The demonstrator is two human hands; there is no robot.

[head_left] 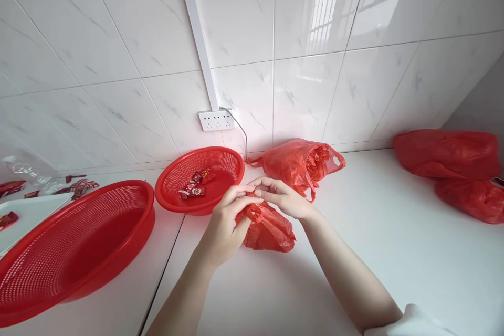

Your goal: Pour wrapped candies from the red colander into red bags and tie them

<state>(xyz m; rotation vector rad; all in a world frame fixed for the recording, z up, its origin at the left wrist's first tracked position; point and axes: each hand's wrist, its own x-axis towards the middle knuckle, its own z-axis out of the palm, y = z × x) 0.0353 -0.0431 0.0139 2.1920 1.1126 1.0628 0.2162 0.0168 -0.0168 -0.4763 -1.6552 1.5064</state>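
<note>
A shiny tiled wall [244, 10] with a white plug box [207, 122]
A long white strip [197, 26] runs down to the plug box, and a thin gray wire [244, 136] bends down from it. On the left, a big red basket [129, 257] sits near a white tray [37, 215]. Far right, two red bags [444, 155] sit close together.

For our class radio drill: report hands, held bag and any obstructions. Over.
Left hand gripping front red bag; right hand at its bunched top. Nothing visibly blocking; smaller red basket beyond.
</note>
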